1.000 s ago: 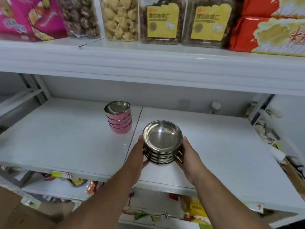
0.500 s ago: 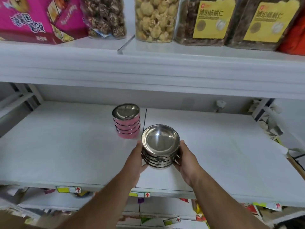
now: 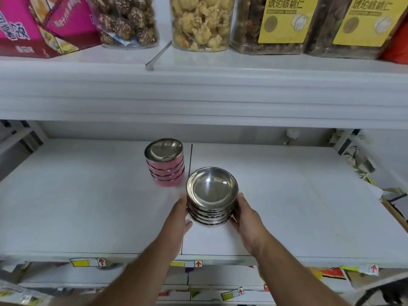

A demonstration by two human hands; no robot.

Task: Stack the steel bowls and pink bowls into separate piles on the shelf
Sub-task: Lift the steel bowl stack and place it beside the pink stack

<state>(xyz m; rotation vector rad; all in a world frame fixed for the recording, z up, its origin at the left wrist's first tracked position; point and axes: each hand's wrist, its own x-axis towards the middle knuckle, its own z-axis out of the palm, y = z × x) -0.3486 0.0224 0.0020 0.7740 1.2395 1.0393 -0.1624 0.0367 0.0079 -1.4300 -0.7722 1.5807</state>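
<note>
A stack of several steel bowls (image 3: 212, 196) stands on the white shelf (image 3: 298, 206), a little right of the seam between its two boards. My left hand (image 3: 180, 214) presses the stack's left side and my right hand (image 3: 246, 215) its right side, so both hold it. Behind and to the left stands a stack of several pink bowls (image 3: 166, 167) with shiny steel insides, apart from the steel pile and from my hands.
The upper shelf (image 3: 198, 89) overhangs close above, carrying snack jars (image 3: 202, 23) and a pink box (image 3: 42, 27). Price labels (image 3: 88, 262) line the shelf's front edge. Clutter (image 3: 357, 160) sits at the shelf's far right end.
The steel stack, held between both hands, has shifted a little further back on the shelf, nearer the pink pile. The camera has moved right and tilted up slightly.
</note>
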